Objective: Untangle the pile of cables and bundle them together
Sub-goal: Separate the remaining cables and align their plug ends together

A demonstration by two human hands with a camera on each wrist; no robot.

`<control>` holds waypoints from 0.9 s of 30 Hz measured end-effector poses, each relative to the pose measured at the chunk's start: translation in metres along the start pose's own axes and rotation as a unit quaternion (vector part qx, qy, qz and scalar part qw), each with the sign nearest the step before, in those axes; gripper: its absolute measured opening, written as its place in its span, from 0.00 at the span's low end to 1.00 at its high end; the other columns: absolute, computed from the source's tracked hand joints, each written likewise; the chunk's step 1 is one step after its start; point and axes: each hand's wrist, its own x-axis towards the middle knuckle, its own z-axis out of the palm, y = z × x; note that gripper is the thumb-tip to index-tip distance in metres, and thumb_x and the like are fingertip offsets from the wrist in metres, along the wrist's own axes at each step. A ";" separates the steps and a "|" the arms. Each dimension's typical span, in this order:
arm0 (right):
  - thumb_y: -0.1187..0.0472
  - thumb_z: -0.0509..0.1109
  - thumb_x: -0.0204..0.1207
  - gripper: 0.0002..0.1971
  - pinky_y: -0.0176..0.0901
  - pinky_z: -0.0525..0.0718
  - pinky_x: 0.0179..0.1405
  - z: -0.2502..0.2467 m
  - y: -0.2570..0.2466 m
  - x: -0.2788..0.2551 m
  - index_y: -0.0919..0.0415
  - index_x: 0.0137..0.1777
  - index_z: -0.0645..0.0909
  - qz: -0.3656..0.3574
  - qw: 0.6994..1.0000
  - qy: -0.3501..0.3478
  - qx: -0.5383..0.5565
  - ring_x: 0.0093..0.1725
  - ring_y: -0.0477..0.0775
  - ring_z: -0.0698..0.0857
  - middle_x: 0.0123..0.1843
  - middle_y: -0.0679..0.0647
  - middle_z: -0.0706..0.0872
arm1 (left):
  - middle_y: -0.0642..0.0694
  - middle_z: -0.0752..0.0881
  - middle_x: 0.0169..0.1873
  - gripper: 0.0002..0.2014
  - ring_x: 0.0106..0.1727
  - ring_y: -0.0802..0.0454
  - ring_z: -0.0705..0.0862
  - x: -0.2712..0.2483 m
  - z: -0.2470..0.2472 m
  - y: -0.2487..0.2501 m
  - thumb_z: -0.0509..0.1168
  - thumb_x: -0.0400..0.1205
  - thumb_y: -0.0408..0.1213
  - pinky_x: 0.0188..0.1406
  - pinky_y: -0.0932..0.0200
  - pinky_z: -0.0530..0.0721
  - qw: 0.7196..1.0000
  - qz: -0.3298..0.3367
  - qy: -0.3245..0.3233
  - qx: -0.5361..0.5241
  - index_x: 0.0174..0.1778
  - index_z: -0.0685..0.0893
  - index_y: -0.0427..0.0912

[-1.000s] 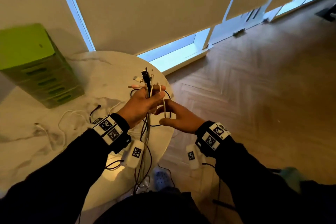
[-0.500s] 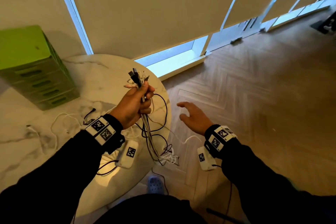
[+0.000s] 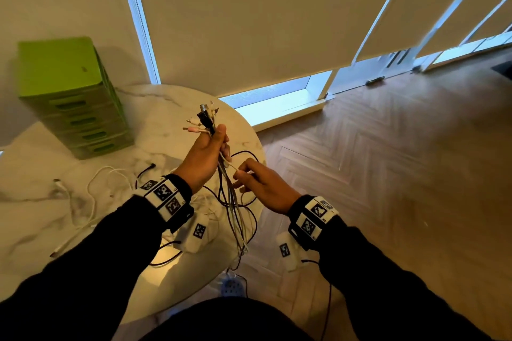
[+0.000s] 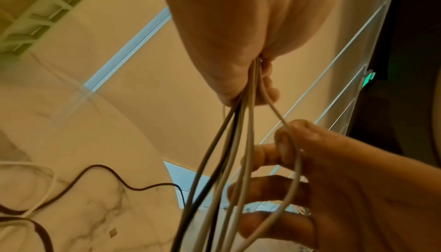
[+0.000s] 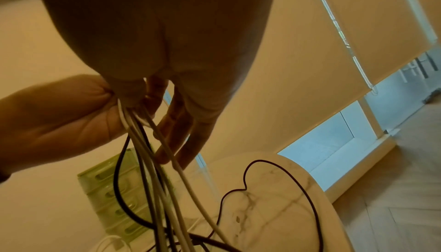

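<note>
The right hand [image 5: 167, 63] fills the top of the view, its fingers [image 5: 188, 142] touching a white cable [image 5: 190, 186] that hangs with the cable bundle [image 5: 148, 161] gripped by the left hand [image 5: 59, 120], above a marble table [image 5: 274, 218] and a green drawer unit [image 5: 107, 195].

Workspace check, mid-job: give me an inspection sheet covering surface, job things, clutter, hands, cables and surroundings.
Surface: round marble table, cables lying on it.
Job's things: cable bundle held upright, plug ends on top, tails hanging past the table edge.
Clutter: green drawer unit at the table's back left.
Hands: left hand grips the bundle below the plugs; right hand pinches one white cable pulled off it.
Cables: loose white cable and black cable on the table.
Surroundings: lowered roller blinds, herringbone wood floor.
</note>
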 end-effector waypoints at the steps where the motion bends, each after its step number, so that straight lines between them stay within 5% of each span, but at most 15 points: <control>1: 0.53 0.58 0.90 0.11 0.52 0.89 0.56 -0.002 -0.001 -0.001 0.59 0.54 0.76 0.019 0.999 -0.002 0.048 0.55 0.50 0.90 0.56 0.56 0.86 | 0.53 0.77 0.26 0.19 0.27 0.59 0.78 0.000 -0.001 0.001 0.52 0.92 0.50 0.32 0.64 0.79 1.000 0.003 0.017 0.012 0.42 0.76 0.43; 4: 0.51 0.56 0.91 0.14 0.59 0.89 0.58 -0.005 -0.002 0.000 0.60 0.60 0.76 0.064 0.991 -0.020 0.119 0.58 0.56 0.90 0.61 0.56 0.85 | 0.55 0.73 0.21 0.18 0.25 0.59 0.73 -0.001 0.003 0.005 0.52 0.93 0.46 0.26 0.67 0.75 0.992 -0.029 0.016 -0.118 0.40 0.74 0.42; 7: 0.50 0.60 0.89 0.13 0.61 0.90 0.52 -0.004 -0.003 0.005 0.59 0.62 0.76 0.052 0.996 -0.036 0.064 0.55 0.54 0.89 0.57 0.53 0.85 | 0.53 0.69 0.22 0.17 0.26 0.57 0.70 -0.001 0.008 0.006 0.53 0.93 0.44 0.25 0.66 0.73 0.976 -0.054 -0.005 -0.209 0.39 0.74 0.42; 13: 0.53 0.63 0.88 0.09 0.30 0.83 0.37 -0.004 -0.005 0.005 0.59 0.58 0.79 -0.050 0.998 -0.022 -0.010 0.49 0.48 0.88 0.55 0.51 0.86 | 0.56 0.73 0.25 0.20 0.29 0.57 0.73 0.005 -0.004 -0.004 0.52 0.92 0.53 0.33 0.62 0.74 0.999 -0.007 0.014 -0.037 0.42 0.75 0.44; 17: 0.55 0.56 0.91 0.10 0.35 0.84 0.38 -0.018 -0.002 0.012 0.61 0.56 0.75 -0.024 0.997 0.069 -0.026 0.37 0.47 0.89 0.49 0.51 0.89 | 0.53 0.72 0.28 0.19 0.28 0.57 0.69 0.011 -0.010 -0.012 0.51 0.92 0.53 0.31 0.60 0.70 0.995 -0.011 0.100 0.011 0.44 0.76 0.44; 21: 0.54 0.54 0.91 0.12 0.34 0.83 0.36 -0.051 0.018 0.016 0.62 0.53 0.74 0.063 0.987 0.132 -0.064 0.35 0.48 0.86 0.45 0.55 0.88 | 0.54 0.66 0.26 0.18 0.26 0.57 0.62 0.014 -0.018 -0.013 0.51 0.93 0.49 0.28 0.60 0.61 0.988 -0.034 0.112 -0.103 0.39 0.72 0.45; 23: 0.53 0.56 0.90 0.13 0.45 0.85 0.48 -0.064 0.048 0.017 0.62 0.55 0.77 0.181 0.963 0.014 -0.199 0.46 0.52 0.88 0.50 0.58 0.89 | 0.55 0.66 0.23 0.18 0.26 0.58 0.61 0.012 -0.019 -0.008 0.51 0.93 0.47 0.27 0.62 0.59 0.985 -0.034 0.083 -0.147 0.38 0.70 0.45; 25: 0.49 0.62 0.86 0.18 0.54 0.81 0.65 -0.068 0.072 0.012 0.60 0.66 0.78 0.312 0.871 -0.167 -0.341 0.65 0.59 0.84 0.67 0.61 0.84 | 0.56 0.66 0.22 0.18 0.25 0.59 0.62 0.010 -0.016 -0.002 0.51 0.93 0.45 0.28 0.63 0.59 0.983 -0.036 0.051 -0.176 0.38 0.71 0.44; 26: 0.44 0.66 0.83 0.26 0.56 0.76 0.73 -0.067 0.077 0.008 0.59 0.75 0.74 0.345 0.831 -0.227 -0.373 0.73 0.60 0.78 0.76 0.60 0.78 | 0.56 0.66 0.22 0.18 0.25 0.59 0.63 0.008 -0.014 0.001 0.51 0.93 0.45 0.29 0.63 0.59 0.982 -0.037 0.034 -0.184 0.38 0.71 0.44; 27: 0.39 0.70 0.79 0.36 0.57 0.71 0.78 -0.065 0.073 0.005 0.57 0.81 0.68 0.354 0.822 -0.258 -0.364 0.79 0.60 0.72 0.83 0.57 0.71 | 0.56 0.66 0.22 0.17 0.26 0.59 0.64 0.007 -0.013 0.004 0.51 0.93 0.45 0.30 0.62 0.59 0.982 -0.036 0.018 -0.187 0.39 0.71 0.44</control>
